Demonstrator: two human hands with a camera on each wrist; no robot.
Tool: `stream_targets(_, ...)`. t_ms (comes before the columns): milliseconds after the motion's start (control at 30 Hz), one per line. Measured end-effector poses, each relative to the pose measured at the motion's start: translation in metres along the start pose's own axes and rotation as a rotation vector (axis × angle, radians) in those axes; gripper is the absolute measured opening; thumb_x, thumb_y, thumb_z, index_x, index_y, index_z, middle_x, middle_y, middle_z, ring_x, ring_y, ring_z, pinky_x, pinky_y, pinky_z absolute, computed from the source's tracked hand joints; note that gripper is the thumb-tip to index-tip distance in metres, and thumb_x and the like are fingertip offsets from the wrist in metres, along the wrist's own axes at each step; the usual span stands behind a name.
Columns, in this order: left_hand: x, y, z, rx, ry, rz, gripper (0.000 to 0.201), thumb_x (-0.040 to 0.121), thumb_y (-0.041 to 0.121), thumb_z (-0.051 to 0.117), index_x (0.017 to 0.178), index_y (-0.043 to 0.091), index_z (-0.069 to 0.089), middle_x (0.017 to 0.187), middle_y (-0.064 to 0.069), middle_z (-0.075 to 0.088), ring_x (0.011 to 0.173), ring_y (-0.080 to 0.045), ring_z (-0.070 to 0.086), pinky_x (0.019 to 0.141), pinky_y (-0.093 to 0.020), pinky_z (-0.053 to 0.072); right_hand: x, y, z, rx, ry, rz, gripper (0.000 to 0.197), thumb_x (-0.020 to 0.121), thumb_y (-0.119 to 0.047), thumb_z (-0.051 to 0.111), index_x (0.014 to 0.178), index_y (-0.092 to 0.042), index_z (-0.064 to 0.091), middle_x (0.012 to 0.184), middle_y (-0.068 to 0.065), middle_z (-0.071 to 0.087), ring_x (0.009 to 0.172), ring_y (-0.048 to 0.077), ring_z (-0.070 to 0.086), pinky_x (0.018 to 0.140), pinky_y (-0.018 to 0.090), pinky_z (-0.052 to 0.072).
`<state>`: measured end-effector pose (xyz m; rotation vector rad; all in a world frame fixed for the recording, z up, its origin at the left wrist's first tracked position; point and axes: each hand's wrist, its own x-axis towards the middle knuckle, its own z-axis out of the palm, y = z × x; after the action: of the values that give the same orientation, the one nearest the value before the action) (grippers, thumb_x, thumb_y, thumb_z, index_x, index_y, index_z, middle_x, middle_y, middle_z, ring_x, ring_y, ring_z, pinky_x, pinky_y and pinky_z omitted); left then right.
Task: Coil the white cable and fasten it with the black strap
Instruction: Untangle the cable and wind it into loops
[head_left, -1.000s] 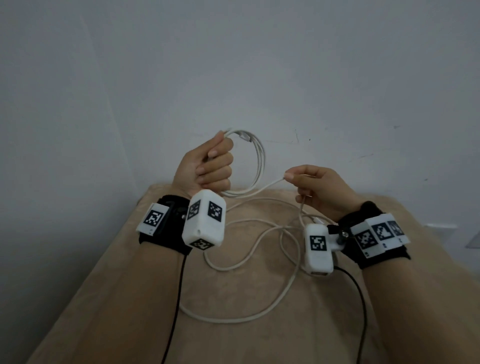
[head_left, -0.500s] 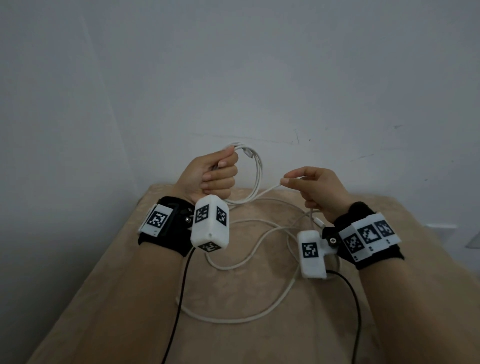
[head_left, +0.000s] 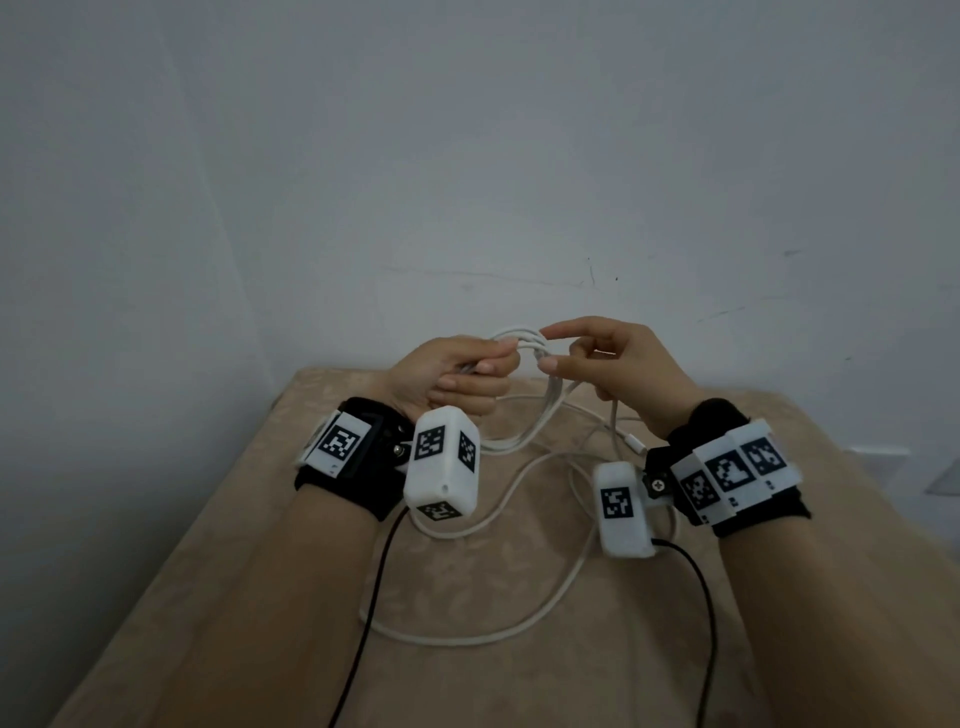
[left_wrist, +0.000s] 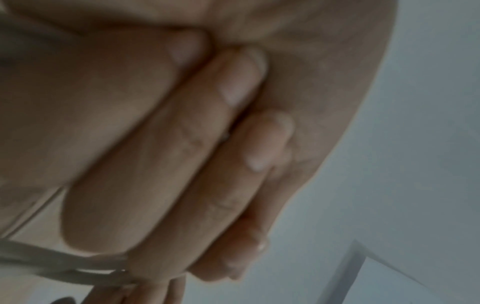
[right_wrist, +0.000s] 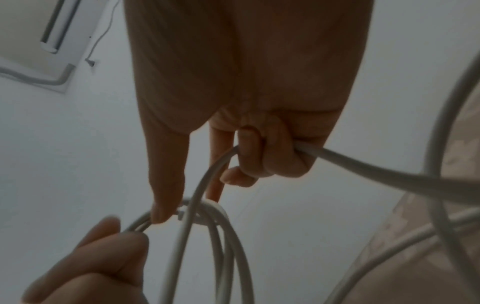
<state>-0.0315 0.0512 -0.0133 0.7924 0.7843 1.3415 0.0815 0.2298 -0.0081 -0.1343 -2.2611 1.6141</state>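
My left hand (head_left: 462, 371) grips a small coil of the white cable (head_left: 519, 336) held up above the beige table (head_left: 249, 582). In the left wrist view its fingers (left_wrist: 207, 144) are curled tight, blurred, with cable strands (left_wrist: 64, 267) at the lower left. My right hand (head_left: 587, 358) meets the coil from the right. Its thumb (right_wrist: 166, 185) and forefinger reach to the coil's top (right_wrist: 207, 207), while its lower fingers curl round a strand (right_wrist: 363, 166). The rest of the cable (head_left: 467, 636) lies in loose loops on the table, one plug end (head_left: 635, 443) under my right wrist. No black strap shows.
Black leads (head_left: 363, 613) run from the wrist cameras back over the table. A grey wall stands close behind the table's far edge. The table's left edge (head_left: 171, 561) drops off beside my left forearm. A white fitting (head_left: 883, 457) sits on the wall at right.
My right hand has moved left and up to the coil, bringing a strand with it. The two hands, apart before, now meet at the coil's top.
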Motion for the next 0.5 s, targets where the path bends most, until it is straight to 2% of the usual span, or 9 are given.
stream_targets(100, 0.003, -0.001, 0.002, -0.008, -0.004, -0.028, 0.034, 0.097, 0.022, 0.041, 0.067, 0.009, 0.05, 0.042, 0.004, 0.028, 0.034, -0.007, 0.023, 0.032, -0.017, 0.017, 0.0, 0.001, -0.001, -0.046, 0.0, -0.011, 0.025, 0.072, -0.012, 0.08, 0.094, -0.022, 0.072, 0.065, -0.005, 0.048, 0.047, 0.002, 0.04, 0.045, 0.009, 0.033)
stream_targets(200, 0.002, 0.0, 0.004, -0.008, 0.024, -0.024, 0.035, 0.097, 0.022, 0.04, 0.066, 0.009, 0.05, 0.039, 0.003, 0.034, 0.033, -0.006, 0.022, 0.031, -0.016, 0.019, 0.0, 0.004, 0.0, -0.018, 0.005, -0.013, 0.017, 0.072, -0.011, 0.08, 0.086, -0.012, 0.072, 0.061, -0.006, 0.047, 0.043, 0.001, 0.039, 0.043, 0.012, 0.031)
stream_targets(367, 0.002, 0.002, -0.002, -0.123, 0.011, 0.025, 0.037, 0.1, 0.023, 0.035, 0.073, 0.005, 0.053, 0.044, 0.002, 0.03, 0.034, -0.008, 0.025, 0.032, -0.018, 0.022, 0.001, 0.006, 0.001, 0.032, -0.021, -0.015, 0.008, 0.076, -0.011, 0.077, 0.076, -0.01, 0.069, 0.053, -0.009, 0.054, 0.042, 0.002, 0.039, 0.045, 0.015, 0.032)
stream_targets(433, 0.003, 0.002, -0.004, -0.151, 0.045, 0.057, 0.031, 0.097, 0.022, 0.044, 0.075, 0.003, 0.056, 0.042, 0.003, 0.032, 0.034, -0.008, 0.024, 0.031, -0.017, 0.027, 0.003, 0.008, 0.002, 0.061, -0.036, -0.013, 0.008, 0.078, -0.011, 0.075, 0.073, -0.01, 0.069, 0.053, -0.009, 0.057, 0.043, 0.004, 0.038, 0.044, 0.015, 0.032)
stream_targets(500, 0.004, 0.003, -0.004, -0.144, 0.104, 0.092, 0.022, 0.088, 0.021, 0.061, 0.073, 0.005, 0.059, 0.038, 0.004, 0.038, 0.031, -0.006, 0.021, 0.028, -0.015, 0.028, 0.005, 0.011, 0.004, 0.095, -0.039, -0.004, 0.01, 0.081, -0.011, 0.072, 0.072, -0.009, 0.068, 0.053, -0.009, 0.057, 0.043, 0.005, 0.036, 0.043, 0.015, 0.032)
